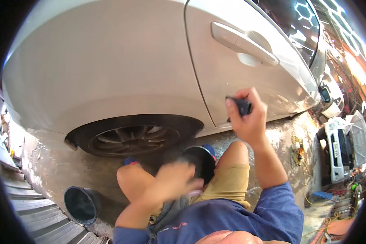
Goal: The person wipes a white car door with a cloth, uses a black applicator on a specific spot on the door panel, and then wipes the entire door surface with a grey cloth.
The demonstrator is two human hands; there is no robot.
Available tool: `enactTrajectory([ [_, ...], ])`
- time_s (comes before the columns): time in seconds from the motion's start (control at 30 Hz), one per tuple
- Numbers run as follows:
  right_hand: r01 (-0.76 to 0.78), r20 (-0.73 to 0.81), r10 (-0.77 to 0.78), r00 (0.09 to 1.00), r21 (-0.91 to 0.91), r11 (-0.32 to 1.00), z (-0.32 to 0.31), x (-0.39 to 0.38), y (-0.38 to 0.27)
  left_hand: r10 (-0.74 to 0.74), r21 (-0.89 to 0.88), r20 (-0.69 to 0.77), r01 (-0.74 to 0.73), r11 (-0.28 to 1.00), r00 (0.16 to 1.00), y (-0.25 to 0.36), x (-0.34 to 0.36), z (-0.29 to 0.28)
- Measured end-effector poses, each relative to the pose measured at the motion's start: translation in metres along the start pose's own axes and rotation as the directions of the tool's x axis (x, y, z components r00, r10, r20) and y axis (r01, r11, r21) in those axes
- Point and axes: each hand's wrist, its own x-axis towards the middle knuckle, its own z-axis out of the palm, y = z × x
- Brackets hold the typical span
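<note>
My right hand (250, 120) is raised near the lower part of the car door (248, 77), closed around a small black object (244, 106) whose kind I cannot make out. Low over my lap, my left hand (177, 179) is smeared by motion, so its fingers do not show clearly. Just beyond it, between my knees, stands a black bucket (205, 162). A dark grey cloth (171, 215) lies at my left hip. The light-coloured car's wheel (134, 138) sits in its arch ahead of my left knee.
Another dark bucket (82, 205) stands on the wet floor at the left, beside grey slatted boards (44, 215). At the right lie a detached white bumper (335, 150), a yellow cord (299, 152) and assorted clutter. The car's door handle (246, 42) juts out above.
</note>
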Motion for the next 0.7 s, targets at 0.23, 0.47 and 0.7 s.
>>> enactTrajectory([
  [0.23, -0.401, 0.231, 0.347, 0.909, 0.253, 0.881, 0.035, -0.086, 0.056, 0.047, 0.088, -0.042, -0.043, 0.995, 0.998, 0.026, -0.089, 0.076],
  [0.47, -0.423, 0.309, 0.312, 0.898, 0.421, 0.802, 0.033, -0.129, 0.067, -0.09, -0.089, -0.994, 0.025, 0.996, 0.058, 0.051, -0.001, -0.096],
  [0.7, -0.358, 0.244, 0.28, 0.928, 0.383, 0.851, 0.008, -0.157, 0.095, 0.511, 0.509, -0.856, 0.313, 0.802, 0.081, 0.063, 0.174, -0.187],
])
